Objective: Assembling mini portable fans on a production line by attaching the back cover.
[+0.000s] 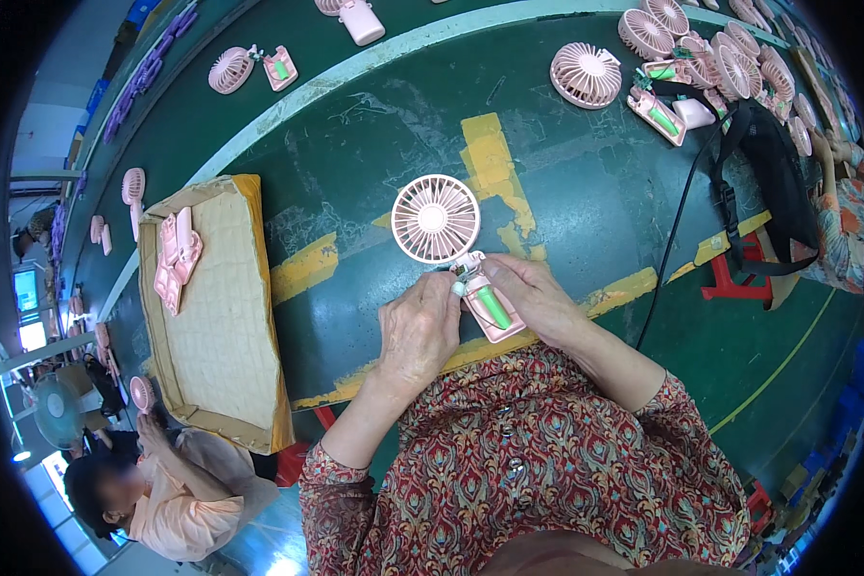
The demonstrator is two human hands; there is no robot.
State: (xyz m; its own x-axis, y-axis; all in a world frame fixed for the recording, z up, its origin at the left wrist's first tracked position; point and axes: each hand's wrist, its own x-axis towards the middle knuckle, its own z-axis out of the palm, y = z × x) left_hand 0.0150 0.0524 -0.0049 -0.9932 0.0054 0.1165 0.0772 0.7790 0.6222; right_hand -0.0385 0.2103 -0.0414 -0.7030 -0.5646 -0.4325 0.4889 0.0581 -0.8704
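In front of me at the bench edge is a pink handheld fan (436, 219), its round grille lying away from me. The handle shell (505, 333) is open and shows a green battery (492, 308) and a small circuit board with wires (468, 272) near the neck. My left hand (420, 324) is closed, fingertips pinched at the board and the neck's left side. My right hand (530, 296) grips the handle from the right, thumb near the neck. Just what lies between the left fingertips is hidden.
At left, a shallow yellow-edged cardboard tray (216, 336) holds pink shell pieces (177, 257). A pile of pink fans (701, 62) lies at far right, near a black bag (773, 173) and a hanging cable (679, 216). Co-workers sit on both sides. Fans lie along the far strip.
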